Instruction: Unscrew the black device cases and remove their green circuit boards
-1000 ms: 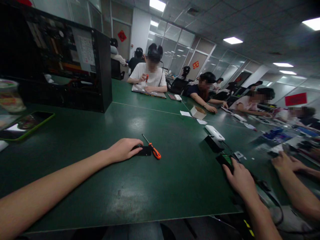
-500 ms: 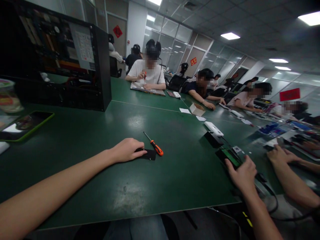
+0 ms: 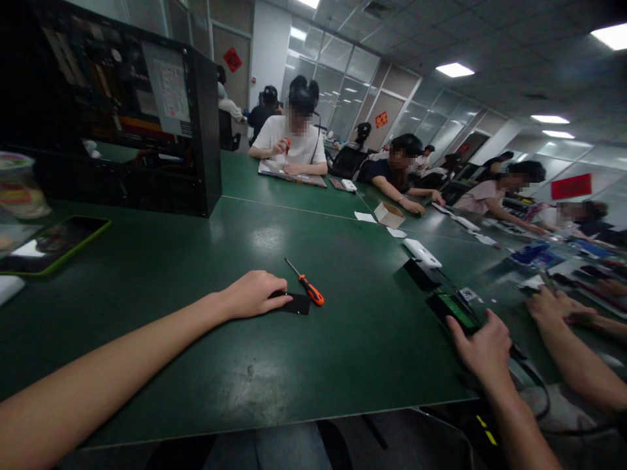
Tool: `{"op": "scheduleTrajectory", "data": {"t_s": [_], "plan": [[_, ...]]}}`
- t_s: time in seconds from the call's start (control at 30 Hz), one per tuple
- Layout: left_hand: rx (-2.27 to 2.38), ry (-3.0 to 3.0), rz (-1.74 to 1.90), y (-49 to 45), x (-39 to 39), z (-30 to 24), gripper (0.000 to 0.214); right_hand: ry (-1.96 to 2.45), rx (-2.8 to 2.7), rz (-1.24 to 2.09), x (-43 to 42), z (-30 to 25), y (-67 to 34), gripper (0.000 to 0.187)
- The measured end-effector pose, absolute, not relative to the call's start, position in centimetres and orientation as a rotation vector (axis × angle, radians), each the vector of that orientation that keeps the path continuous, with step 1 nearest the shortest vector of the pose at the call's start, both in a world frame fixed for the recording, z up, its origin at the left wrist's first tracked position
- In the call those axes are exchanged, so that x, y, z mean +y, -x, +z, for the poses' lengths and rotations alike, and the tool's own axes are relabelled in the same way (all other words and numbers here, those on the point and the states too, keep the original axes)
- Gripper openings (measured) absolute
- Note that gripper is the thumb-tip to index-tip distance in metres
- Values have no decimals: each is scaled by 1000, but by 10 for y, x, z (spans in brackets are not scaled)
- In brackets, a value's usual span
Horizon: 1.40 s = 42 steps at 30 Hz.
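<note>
My left hand (image 3: pixel 257 292) rests on the green table, fingers curled and thumb pressed on a flat black plate (image 3: pixel 298 304). The plate lies on the tabletop, its left part covered by the hand. Just to its right is an orange and black screwdriver (image 3: pixel 311 290), its shaft pointing away and to the left. At the right, my right hand (image 3: pixel 482 344) grips the near end of a black device with a green-lit screen (image 3: pixel 455 309). The thumb is at the device's near left side, and some fingers are hidden behind the hand.
An opened black computer case (image 3: pixel 203 130) stands at the left, beside a phone in a green case (image 3: pixel 78 238) and a plastic cup (image 3: pixel 22 189). A white device (image 3: pixel 422 253) and a small cardboard box (image 3: pixel 388 214) are farther right. A co-worker's hands (image 3: pixel 553 307) are close on the right.
The whole view has shifted slightly, moving things a little to the right. My left hand stays on the black plate and my right hand stays on the device.
</note>
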<state>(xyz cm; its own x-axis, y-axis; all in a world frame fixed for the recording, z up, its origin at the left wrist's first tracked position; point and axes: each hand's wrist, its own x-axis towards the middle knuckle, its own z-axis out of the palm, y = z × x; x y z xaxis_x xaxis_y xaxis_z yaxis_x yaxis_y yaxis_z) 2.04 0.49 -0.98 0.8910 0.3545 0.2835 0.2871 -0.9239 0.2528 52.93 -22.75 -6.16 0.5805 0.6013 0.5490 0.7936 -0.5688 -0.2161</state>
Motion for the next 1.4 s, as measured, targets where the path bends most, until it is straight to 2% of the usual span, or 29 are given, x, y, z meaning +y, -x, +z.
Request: {"op": "scheduleTrajectory", "data": {"t_s": [0.17,0.43,0.57,0.73,0.87,1.07,1.2,1.4], "plan": [[472,-2854,509,-21,4,-9,29,2403,-1138,-615,-241,-63,-523,124],[479,-2863,463,-20,3,-8,28,2578,-1036,-444,-268,-76,-518,119],[469,-2841,463,-20,2,-7,26,2633,-1128,-287,-288,-92,-523,96],[449,-2845,488,-21,1,-6,27,2572,-1341,-328,-308,-109,-535,80],[434,-2853,502,-21,1,-7,27,2498,-1572,-383,-322,-119,-545,60],[449,-2883,477,-21,2,-9,27,2362,-1714,-462,-330,-127,-545,51],[446,-2846,486,-21,0,-9,27,2399,-1584,-397,-326,-123,-538,53],[440,-2525,555,-28,-14,-6,16,2548,-1154,-433,-293,-76,-471,81]]}}
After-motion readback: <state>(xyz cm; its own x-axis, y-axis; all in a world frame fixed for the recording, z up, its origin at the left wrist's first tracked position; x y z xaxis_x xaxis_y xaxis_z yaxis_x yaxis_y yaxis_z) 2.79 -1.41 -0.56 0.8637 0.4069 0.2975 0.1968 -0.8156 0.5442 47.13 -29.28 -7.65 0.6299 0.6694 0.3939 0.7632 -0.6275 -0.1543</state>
